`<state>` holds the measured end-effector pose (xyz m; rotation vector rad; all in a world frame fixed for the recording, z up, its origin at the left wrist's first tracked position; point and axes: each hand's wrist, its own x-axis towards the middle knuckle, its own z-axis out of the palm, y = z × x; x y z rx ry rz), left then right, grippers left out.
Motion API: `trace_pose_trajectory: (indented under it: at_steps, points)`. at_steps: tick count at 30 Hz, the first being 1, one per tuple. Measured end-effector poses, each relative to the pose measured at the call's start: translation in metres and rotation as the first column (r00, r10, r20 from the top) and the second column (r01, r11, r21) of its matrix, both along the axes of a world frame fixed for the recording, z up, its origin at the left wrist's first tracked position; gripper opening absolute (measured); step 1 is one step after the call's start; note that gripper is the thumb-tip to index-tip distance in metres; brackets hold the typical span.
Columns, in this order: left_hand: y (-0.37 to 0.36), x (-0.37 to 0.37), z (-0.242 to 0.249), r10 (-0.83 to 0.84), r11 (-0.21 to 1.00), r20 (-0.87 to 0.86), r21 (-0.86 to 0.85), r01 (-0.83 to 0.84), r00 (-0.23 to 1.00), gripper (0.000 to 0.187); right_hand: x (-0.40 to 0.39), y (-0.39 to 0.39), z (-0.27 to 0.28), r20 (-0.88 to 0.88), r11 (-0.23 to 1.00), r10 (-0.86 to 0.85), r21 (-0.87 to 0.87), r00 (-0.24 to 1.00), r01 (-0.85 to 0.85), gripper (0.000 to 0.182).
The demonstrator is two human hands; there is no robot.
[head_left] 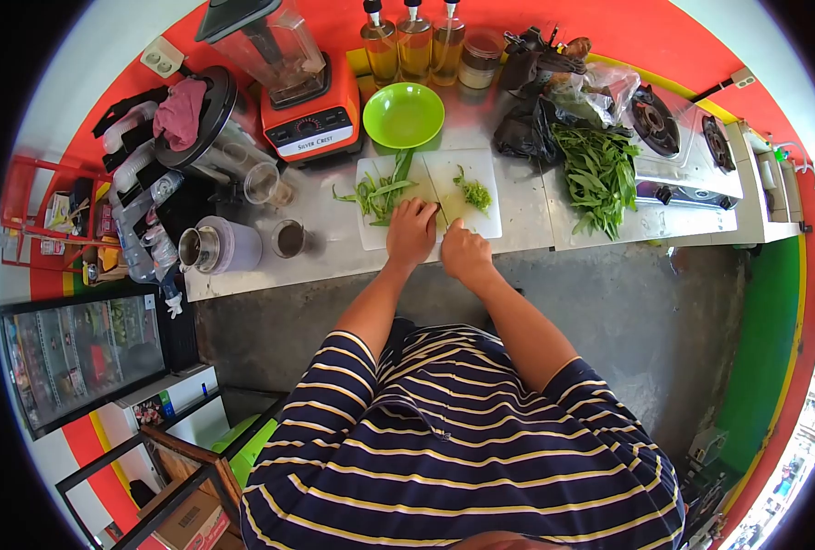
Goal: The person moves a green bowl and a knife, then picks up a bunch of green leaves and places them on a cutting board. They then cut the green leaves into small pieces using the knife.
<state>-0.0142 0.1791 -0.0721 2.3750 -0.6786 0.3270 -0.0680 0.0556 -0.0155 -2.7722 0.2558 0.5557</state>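
The cutting is in progress — the left hand presses closed on the green stalks on the white cutting board, the right hand probably grips a knife — next, the stalks need feeding rightward.

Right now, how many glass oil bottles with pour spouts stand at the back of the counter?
3, side by side behind the green bowl: left bottle, middle bottle, right bottle. None seems hidden.

Small food-stall kitchen: blender, gas stove, oil bottles, cutting board.
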Motion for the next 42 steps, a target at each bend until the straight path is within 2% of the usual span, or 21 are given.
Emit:
trace_pose_trajectory:
  at_steps: [2, 6, 8, 10, 15, 17, 20, 26, 29, 31, 34, 42]
  points:
    - [0.001, 0.000, 0.000, 0.001, 1.000, 0.001, -0.003, -0.001, 1.000, 0.014, -0.009, 0.005, -0.006, -0.029, 0.998, -0.063, 0.005, 0.998, 0.064, 0.023]
    - [-0.001, 0.000, 0.002, 0.005, 1.000, -0.015, -0.020, -0.005, 1.000, 0.013, -0.005, 0.003, -0.004, -0.017, 0.998, -0.060, 0.007, 0.998, 0.060, 0.024]
    - [-0.001, -0.001, 0.001, 0.000, 1.000, -0.033, -0.019, -0.001, 0.999, 0.013, -0.002, -0.001, 0.003, -0.010, 1.000, -0.001, -0.006, 1.000, 0.001, 0.023]
    - [-0.002, 0.000, 0.001, 0.035, 0.996, -0.044, -0.081, -0.038, 0.998, 0.016, -0.005, -0.001, -0.001, -0.008, 1.000, -0.020, -0.011, 1.000, 0.020, 0.023]
    - [0.000, -0.001, -0.002, 0.035, 0.993, -0.090, -0.105, -0.045, 0.995, 0.014, -0.017, 0.004, -0.014, -0.051, 0.999, -0.050, -0.016, 0.997, 0.049, 0.024]
    - [0.000, -0.001, -0.002, 0.030, 0.994, -0.086, -0.101, -0.039, 0.996, 0.013, -0.008, 0.002, -0.020, 0.016, 0.999, -0.047, 0.006, 0.999, 0.047, 0.026]
    - [0.002, -0.003, -0.001, 0.018, 0.993, -0.073, -0.113, -0.026, 0.997, 0.014, -0.002, 0.000, 0.002, 0.009, 1.000, 0.009, 0.000, 1.000, -0.009, 0.027]
    - [0.002, -0.002, -0.003, 0.012, 0.990, -0.085, -0.136, -0.023, 0.996, 0.018, -0.022, 0.006, -0.013, -0.014, 0.999, -0.006, -0.041, 1.000, 0.005, 0.026]
    - [0.001, -0.004, 0.002, 0.003, 0.980, -0.107, -0.199, -0.024, 0.994, 0.019, -0.010, 0.001, -0.006, -0.013, 1.000, -0.017, -0.003, 1.000, 0.017, 0.026]
    - [-0.002, -0.007, 0.000, 0.076, 0.954, -0.187, -0.272, -0.126, 0.979, 0.019, -0.009, -0.002, -0.002, -0.009, 1.000, -0.008, 0.012, 1.000, 0.008, 0.025]
    - [0.001, -0.008, -0.006, 0.103, 0.966, -0.070, -0.233, -0.117, 0.992, 0.017, -0.014, 0.001, -0.003, -0.012, 1.000, -0.010, 0.018, 1.000, 0.010, 0.024]
    - [0.003, -0.012, -0.008, 0.063, 0.975, -0.074, -0.207, -0.077, 0.995, 0.010, -0.006, -0.002, -0.002, -0.010, 1.000, 0.008, 0.030, 1.000, -0.007, 0.025]
